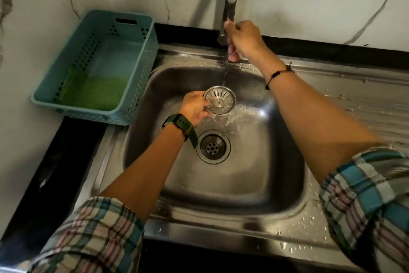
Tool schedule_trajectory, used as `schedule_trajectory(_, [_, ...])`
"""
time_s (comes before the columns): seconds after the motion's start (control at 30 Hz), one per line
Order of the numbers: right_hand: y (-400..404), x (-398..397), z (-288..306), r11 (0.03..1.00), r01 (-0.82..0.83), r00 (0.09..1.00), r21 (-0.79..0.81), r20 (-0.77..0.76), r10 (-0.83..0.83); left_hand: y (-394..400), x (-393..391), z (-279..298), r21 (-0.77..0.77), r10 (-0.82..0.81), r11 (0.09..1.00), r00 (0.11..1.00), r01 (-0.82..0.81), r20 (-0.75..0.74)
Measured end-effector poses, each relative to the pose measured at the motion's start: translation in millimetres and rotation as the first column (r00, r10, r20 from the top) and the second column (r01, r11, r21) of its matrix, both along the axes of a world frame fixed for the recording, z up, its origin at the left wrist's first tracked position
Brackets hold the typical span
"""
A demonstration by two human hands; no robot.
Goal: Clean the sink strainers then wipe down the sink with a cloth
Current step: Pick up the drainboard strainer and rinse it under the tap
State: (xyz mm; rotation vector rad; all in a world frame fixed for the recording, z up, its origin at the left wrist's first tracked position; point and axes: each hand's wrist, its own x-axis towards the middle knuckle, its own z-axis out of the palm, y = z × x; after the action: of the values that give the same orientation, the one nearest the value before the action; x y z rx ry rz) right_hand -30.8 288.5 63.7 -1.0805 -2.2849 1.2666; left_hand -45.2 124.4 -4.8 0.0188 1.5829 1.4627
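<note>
Left hand: the left hand (pixel 194 107) pinches the near-left rim of the sink strainer (pixel 219 100), fingers curled round its edge, and holds it above the basin, tilted so its slotted face shows to the camera.
Sink strainer: round, shiny metal, with radial slots and a small hub at the middle; it sits just under the water stream (pixel 224 73), left of where the water splashes on the basin floor.
Right hand: the right hand (pixel 242 39) is wrapped round the lower end of the tap (pixel 230 0), fingers curled about the spout, at the back edge of the sink.
Sink: the stainless steel sink (pixel 294 210) has a single bowl with a ribbed draining board to its right; droplets lie on the rim and board.
Drain: the drain opening (pixel 213 147) in the middle of the bowl is uncovered, its inner perforated plate showing.
Basket: a teal plastic basket (pixel 141 69) stands on the worktop at the sink's left back corner, against the marble-patterned wall.
Cloth: a green cloth (pixel 97 93) lies flat in the basket's near end.
Wrists: a dark green watch strap (pixel 183 127) on the left, a thin black cord bracelet (pixel 277 73) on the right.
Sleeves: plaid, rolled to the forearms.
Writing: no brand or label can be read anywhere.
</note>
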Motion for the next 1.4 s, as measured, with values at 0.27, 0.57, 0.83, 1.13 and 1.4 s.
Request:
schedule_trajectory(0.27, [-66.7,75.9,-115.4,0.84,-0.199,0.844,-0.505,0.347,0.408,-25.9,0.9,-44.2,-0.181,-0.053,0.983,0.997,0.043,-0.051])
schedule_trajectory(0.57, [-94.4,88.8,-190.2,0.987,-0.143,0.768,-0.071,0.621,0.156,-35.0,-7.8,-76.8,-0.395,-0.108,0.917,0.987,0.052,-0.121])
schedule_trajectory(0.83, [-121.8,101.2,-207.0,0.994,-0.112,0.825,-0.011,0.556,0.099,-43.1,-0.7,-76.8,-0.377,0.012,0.926,0.998,-0.031,-0.055])
schedule_trajectory(1.13, [-129.5,108.8,-192.5,0.96,-0.258,0.789,0.109,0.597,0.144,-43.8,8.1,-43.6,-0.325,-0.044,0.946,0.996,0.015,-0.082])
schedule_trajectory(1.4, [-120.3,62.4,-128.4,0.975,-0.222,0.916,0.017,0.347,0.203,-69.4,8.7,7.0,-0.155,-0.094,0.987,0.921,0.037,-0.378])
